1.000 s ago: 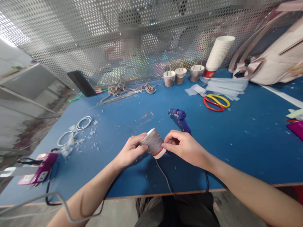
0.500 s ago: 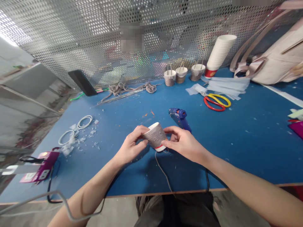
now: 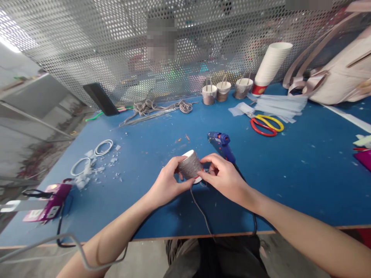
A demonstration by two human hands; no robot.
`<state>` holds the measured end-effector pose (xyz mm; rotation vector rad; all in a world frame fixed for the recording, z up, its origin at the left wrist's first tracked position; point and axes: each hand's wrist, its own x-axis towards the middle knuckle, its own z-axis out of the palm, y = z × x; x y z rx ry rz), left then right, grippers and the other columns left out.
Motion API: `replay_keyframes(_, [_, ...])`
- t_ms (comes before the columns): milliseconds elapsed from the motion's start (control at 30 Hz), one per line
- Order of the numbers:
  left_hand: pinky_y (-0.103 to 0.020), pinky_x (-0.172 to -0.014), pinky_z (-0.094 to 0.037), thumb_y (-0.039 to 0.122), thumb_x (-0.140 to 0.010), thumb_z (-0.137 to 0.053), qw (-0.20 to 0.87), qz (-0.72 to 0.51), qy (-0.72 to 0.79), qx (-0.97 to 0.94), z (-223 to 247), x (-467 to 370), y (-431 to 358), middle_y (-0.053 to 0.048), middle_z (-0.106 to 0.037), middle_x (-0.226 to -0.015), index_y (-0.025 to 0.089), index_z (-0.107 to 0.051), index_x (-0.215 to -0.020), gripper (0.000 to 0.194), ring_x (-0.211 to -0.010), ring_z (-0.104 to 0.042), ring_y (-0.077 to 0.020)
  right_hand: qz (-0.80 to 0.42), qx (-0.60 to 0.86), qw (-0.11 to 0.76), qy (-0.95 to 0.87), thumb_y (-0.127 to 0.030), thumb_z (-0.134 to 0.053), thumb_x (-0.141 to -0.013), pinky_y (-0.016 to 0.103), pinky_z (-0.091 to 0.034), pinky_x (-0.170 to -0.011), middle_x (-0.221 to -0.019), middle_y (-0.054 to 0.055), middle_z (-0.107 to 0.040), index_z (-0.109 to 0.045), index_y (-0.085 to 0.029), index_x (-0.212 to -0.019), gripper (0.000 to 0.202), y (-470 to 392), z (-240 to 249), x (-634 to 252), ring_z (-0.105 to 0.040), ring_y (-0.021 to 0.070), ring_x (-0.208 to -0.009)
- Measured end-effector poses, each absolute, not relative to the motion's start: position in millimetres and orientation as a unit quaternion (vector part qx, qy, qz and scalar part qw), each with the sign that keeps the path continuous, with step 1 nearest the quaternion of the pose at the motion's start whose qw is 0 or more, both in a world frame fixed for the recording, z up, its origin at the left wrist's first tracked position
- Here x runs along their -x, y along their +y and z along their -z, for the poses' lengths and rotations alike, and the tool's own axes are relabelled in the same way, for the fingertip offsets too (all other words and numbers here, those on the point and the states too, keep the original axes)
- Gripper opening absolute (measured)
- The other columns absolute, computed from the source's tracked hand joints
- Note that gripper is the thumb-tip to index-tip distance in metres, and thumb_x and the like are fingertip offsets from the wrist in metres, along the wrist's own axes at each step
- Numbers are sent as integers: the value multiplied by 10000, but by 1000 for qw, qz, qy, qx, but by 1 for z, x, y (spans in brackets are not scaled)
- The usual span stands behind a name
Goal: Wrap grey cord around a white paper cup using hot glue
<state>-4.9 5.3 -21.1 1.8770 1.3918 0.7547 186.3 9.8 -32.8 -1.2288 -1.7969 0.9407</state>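
A paper cup [image 3: 190, 163] wound with grey cord is held tilted over the near middle of the table, its white mouth up and away from me. My left hand [image 3: 169, 181] grips it from the left, thumb low near the base and fingers by the rim. My right hand [image 3: 222, 173] pinches the cup's lower right side, by a red and white strip of bare paper. Whether those fingers also hold cord, I cannot tell. From the base the loose grey cord [image 3: 201, 213] runs down over the table's front edge. A blue glue gun [image 3: 222, 144] lies just beyond my right hand.
Scissors [image 3: 265, 125] and translucent glue sticks [image 3: 281, 106] lie at the back right, near stacked paper cups [image 3: 272, 65] and several cord-wrapped cups [image 3: 223, 92]. Cord bundles [image 3: 145, 110] and a phone [image 3: 101, 99] are at the back left. A purple power strip [image 3: 49, 202] sits left.
My left hand has shifted its grip: the thumb moved right to the cup's base, and the fingers reach further round. The cup has turned slightly, with less red showing.
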Motion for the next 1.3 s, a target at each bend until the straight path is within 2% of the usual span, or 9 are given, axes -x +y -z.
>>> replay_keyframes(167, [-286,-641,-496,305,-712,-705,333,-302,540,-712,22,5,5,-9,-585,-840,164,-522,-1073,428,-661,-541,-116,-352,461,387,-717,-235,-606,-834,259,-473,-601,-860,26,-598,-593,-177,-898,87,8,31,-188,-527,107,-614])
replay_keyframes(300, [-282,-638,-493,320,-723,-696,330,-315,537,-709,22,5,6,-16,-584,-859,169,-527,-1046,395,-673,-547,-118,-279,402,409,-770,-156,-582,-831,294,-513,-684,-925,70,-595,-595,-168,-887,60,5,33,-189,-572,144,-724])
replay_keyframes(367, [-284,-649,-499,315,-727,-688,329,-322,539,-705,22,5,6,-23,-584,-875,170,-520,-1052,394,-684,-554,-120,-241,377,402,-798,-123,-520,-875,317,-519,-742,-923,89,-590,-619,-161,-893,107,4,34,-189,-598,172,-810])
replay_keyframes(467, [-289,-680,-509,241,-735,-647,326,-325,526,-715,24,5,6,-22,-569,-887,175,-517,-1073,368,-699,-563,-118,-214,373,383,-817,-124,-461,-928,337,-521,-755,-885,96,-585,-647,-151,-881,193,2,34,-190,-606,183,-818])
replay_keyframes(633, [-301,-703,-514,163,-730,-602,306,-317,512,-737,28,6,6,-23,-556,-893,186,-527,-1107,385,-723,-569,-124,-229,366,389,-814,-151,-482,-935,339,-518,-757,-882,98,-601,-645,-151,-868,176,0,30,-191,-613,188,-816])
replay_keyframes(1133, [-275,-647,-484,268,-725,-672,284,-311,536,-732,26,4,4,-5,-566,-853,190,-526,-1066,379,-651,-543,-108,-216,406,402,-792,-162,-533,-903,314,-502,-720,-840,75,-608,-642,-180,-813,142,5,34,-189,-614,181,-787])
replay_keyframes(1300, [-264,-647,-476,245,-721,-662,255,-355,552,-710,25,3,6,-8,-576,-844,189,-536,-961,277,-674,-543,-111,-271,366,400,-795,-161,-534,-897,285,-506,-693,-849,73,-623,-642,-167,-819,133,-2,23,-190,-613,159,-755])
